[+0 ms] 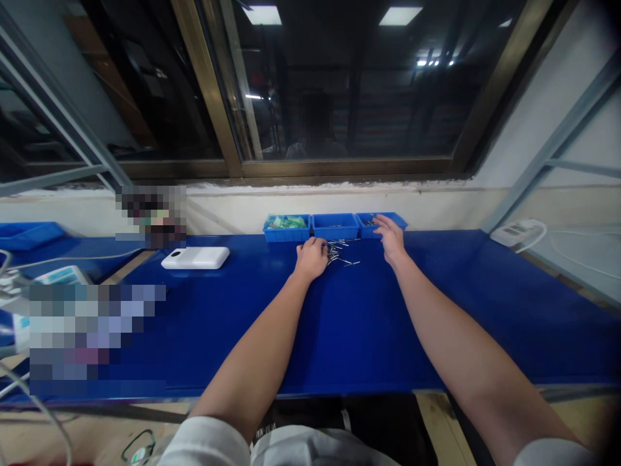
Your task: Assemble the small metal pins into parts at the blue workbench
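Observation:
A small heap of thin, shiny metal pins [334,251] lies on the blue table in front of the bins. My left hand [312,257] rests at the heap's left side, its fingers bent and together; what they grip, if anything, is hidden. My right hand [391,238] is at the right blue bin [398,221], fingers stretched out and apart over its front, with nothing visible in them. Small dark pieces show inside that bin. The middle blue bin [336,234] has a few thin pieces in it. Green and clear packets [287,222] fill the left blue bin [286,237].
On the blue table [233,336], a white oblong device [196,257] lies to the left. A blue tray [29,234] and cables are farther left. A white power strip [517,231] sits at the right by a metal frame. Behind the bins are a wall and window.

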`<state>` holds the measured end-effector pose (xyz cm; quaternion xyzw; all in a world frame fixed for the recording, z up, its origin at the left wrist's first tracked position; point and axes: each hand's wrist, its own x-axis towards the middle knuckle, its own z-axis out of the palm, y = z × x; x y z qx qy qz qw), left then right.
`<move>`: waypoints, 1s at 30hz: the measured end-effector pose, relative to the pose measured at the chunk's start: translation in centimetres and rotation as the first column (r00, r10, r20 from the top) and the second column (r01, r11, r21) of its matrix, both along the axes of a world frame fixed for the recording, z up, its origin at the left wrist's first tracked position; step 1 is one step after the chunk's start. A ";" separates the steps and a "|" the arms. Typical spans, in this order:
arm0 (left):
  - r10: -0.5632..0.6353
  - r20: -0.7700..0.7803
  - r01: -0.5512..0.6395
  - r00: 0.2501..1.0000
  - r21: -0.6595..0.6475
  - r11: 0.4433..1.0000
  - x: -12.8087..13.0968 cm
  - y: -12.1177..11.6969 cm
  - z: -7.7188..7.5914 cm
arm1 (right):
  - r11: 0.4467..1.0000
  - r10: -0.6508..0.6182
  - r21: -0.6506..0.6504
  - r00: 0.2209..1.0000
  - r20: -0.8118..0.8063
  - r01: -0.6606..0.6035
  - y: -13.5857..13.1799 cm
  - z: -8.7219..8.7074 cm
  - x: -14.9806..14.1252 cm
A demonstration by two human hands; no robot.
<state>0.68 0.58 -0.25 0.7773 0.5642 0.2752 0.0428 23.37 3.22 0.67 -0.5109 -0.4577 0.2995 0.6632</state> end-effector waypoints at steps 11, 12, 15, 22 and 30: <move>-0.144 -0.245 0.100 0.959 -0.182 0.978 0.2 -1.1 0.2 | 0.998 -0.041 -0.012 0.806 0.590 0.060 -0.3 -1.6 -0.8; -0.147 -0.256 0.099 0.956 -0.190 0.977 0.3 -1.1 0.2 | 0.999 0.002 -0.032 0.756 0.654 0.025 -0.6 -1.6 -1.2; -0.156 -0.280 0.102 0.947 -0.200 0.974 0.4 -1.0 0.2 | 0.997 0.073 -0.081 0.602 0.795 -0.013 -1.0 -1.8 -2.4; -0.174 -0.281 0.121 0.944 -0.198 0.973 0.4 -0.7 0.1 | 0.989 0.133 -0.148 0.429 0.893 0.002 -1.0 -2.4 -3.8; -0.172 -0.254 0.137 0.952 -0.148 0.979 0.4 -0.5 -0.1 | 0.988 0.127 -0.153 0.452 0.883 0.023 -1.5 -1.9 -4.3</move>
